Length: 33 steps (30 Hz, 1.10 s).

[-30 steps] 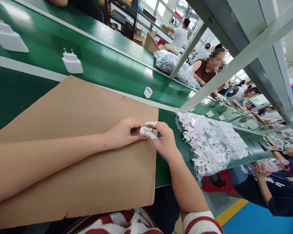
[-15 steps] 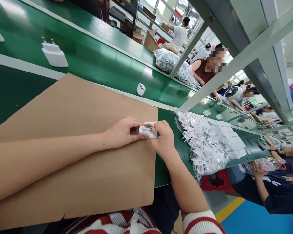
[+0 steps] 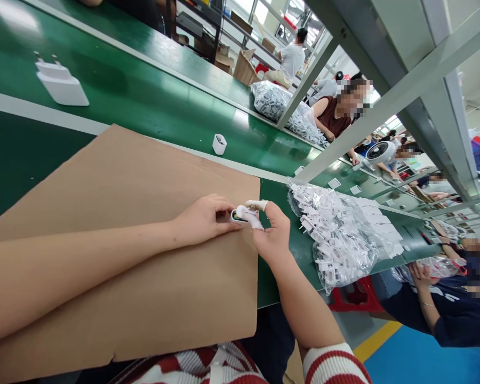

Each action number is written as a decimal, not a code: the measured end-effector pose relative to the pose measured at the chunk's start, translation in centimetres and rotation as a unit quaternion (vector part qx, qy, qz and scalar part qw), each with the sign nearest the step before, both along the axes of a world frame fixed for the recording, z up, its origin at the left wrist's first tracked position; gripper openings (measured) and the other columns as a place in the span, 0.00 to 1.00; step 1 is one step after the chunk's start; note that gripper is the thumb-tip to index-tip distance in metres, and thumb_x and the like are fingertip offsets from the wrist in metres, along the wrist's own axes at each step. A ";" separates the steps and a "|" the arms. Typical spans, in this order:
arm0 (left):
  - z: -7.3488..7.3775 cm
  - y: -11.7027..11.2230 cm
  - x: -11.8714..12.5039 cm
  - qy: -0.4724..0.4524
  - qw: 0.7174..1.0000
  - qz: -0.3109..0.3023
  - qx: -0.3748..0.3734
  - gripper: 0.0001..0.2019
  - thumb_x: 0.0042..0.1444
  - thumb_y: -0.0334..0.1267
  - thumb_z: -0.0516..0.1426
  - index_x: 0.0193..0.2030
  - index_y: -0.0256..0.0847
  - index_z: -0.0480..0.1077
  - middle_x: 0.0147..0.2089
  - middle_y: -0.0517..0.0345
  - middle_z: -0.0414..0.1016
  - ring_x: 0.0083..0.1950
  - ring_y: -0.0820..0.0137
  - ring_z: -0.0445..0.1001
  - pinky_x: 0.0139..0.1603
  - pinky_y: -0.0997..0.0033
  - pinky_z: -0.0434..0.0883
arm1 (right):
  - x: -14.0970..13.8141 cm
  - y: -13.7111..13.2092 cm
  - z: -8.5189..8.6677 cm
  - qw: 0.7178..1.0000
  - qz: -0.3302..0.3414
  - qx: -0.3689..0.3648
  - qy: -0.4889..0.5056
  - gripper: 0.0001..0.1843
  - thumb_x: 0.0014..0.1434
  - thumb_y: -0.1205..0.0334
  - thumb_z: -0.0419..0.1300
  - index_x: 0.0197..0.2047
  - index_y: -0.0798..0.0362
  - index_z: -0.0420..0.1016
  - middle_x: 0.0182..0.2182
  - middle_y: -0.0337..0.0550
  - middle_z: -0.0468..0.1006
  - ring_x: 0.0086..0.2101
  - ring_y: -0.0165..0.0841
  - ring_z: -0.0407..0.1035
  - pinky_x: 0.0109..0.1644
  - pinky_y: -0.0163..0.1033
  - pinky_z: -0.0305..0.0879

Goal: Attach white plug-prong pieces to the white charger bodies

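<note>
My left hand (image 3: 204, 220) is closed on a small white charger housing (image 3: 235, 216) just above the brown cardboard sheet (image 3: 144, 186). The housing's open end faces right and shows a dark interior with a bit of yellow-green. My right hand (image 3: 274, 226) has white coverings on its thumb and index finger. Those fingers are bent together at the open end of the housing; whatever small white piece lies between them blends with the coverings and cannot be made out.
On the green belt are a white plug charger (image 3: 62, 82) and an upright open white housing (image 3: 220, 144). A clear bag of white plug parts (image 3: 340, 234) lies right of the cardboard. A slanted metal post (image 3: 316, 69) rises beyond it. A co-worker (image 3: 436, 304) sits at right.
My right fingers have drawn slightly right, uncovering the open end of the housing in my left hand. Along the belt, the plug charger and the loose housing have shifted left.
</note>
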<state>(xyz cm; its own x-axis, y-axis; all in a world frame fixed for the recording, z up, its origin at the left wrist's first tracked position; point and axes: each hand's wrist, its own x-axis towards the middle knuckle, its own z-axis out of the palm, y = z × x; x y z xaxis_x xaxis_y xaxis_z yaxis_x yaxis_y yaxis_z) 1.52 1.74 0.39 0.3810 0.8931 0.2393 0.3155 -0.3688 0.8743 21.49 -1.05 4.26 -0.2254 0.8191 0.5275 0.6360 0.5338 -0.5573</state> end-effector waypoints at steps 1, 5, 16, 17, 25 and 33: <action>0.0 0.0 0.0 0.003 1.000 0.002 -0.001 0.23 0.54 0.64 0.65 0.38 0.45 0.81 0.36 0.55 0.78 0.42 0.58 0.74 0.45 0.60 0.70 | 0.0 0.0 0.1 1.000 -0.003 -0.002 -0.002 0.08 0.66 0.63 0.60 0.46 0.47 0.80 0.40 0.42 0.85 0.42 0.36 0.79 0.49 0.41 0.75; -0.1 0.2 -0.1 0.004 1.000 -0.007 -0.008 0.23 0.54 0.64 0.64 0.40 0.45 0.81 0.39 0.54 0.80 0.46 0.57 0.76 0.47 0.59 0.72 | 0.1 0.2 0.3 0.998 0.005 -0.021 -0.054 0.07 0.64 0.63 0.60 0.43 0.47 0.79 0.40 0.43 0.84 0.42 0.38 0.78 0.56 0.45 0.75; 0.3 -0.1 0.0 0.023 1.000 0.003 -0.004 0.22 0.55 0.64 0.63 0.37 0.45 0.80 0.38 0.54 0.81 0.45 0.56 0.77 0.47 0.59 0.71 | 0.0 0.7 0.8 0.987 0.011 -0.025 -0.157 0.12 0.52 0.72 0.58 0.37 0.48 0.76 0.32 0.40 0.81 0.37 0.37 0.75 0.66 0.48 0.68; 0.3 -0.1 0.0 0.025 1.000 0.006 -0.001 0.22 0.55 0.64 0.63 0.37 0.45 0.80 0.38 0.54 0.81 0.46 0.56 0.77 0.47 0.59 0.71 | -0.1 0.6 0.7 0.988 0.004 -0.034 -0.151 0.13 0.52 0.72 0.59 0.38 0.48 0.77 0.33 0.39 0.82 0.38 0.37 0.76 0.68 0.49 0.66; 0.5 -1.1 0.1 0.061 0.996 0.025 -0.058 0.28 0.52 0.70 0.64 0.44 0.48 0.82 0.46 0.52 0.84 0.49 0.53 0.78 0.48 0.59 0.74 | 1.0 0.8 -0.8 0.980 -0.012 -0.185 0.072 0.21 0.65 0.60 0.64 0.61 0.46 0.77 0.51 0.43 0.83 0.49 0.35 0.79 0.55 0.40 0.75; 3.0 4.8 -2.9 0.101 0.983 0.144 -0.046 0.33 0.56 0.64 0.63 0.58 0.42 0.78 0.51 0.52 0.83 0.45 0.59 0.78 0.46 0.63 0.73 | 9.6 0.5 2.2 0.849 -0.380 -0.178 -0.322 0.21 0.60 0.75 0.59 0.56 0.59 0.78 0.56 0.63 0.73 0.57 0.53 0.67 0.58 0.53 0.66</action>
<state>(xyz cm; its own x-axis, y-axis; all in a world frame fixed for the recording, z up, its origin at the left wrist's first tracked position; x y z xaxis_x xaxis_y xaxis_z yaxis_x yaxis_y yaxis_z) -1.38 6.50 3.34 0.1407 0.9852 0.0976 0.5662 -0.1609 0.8084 31.10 -0.55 6.47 0.2922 0.9386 0.1834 0.9550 -0.2966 -0.0036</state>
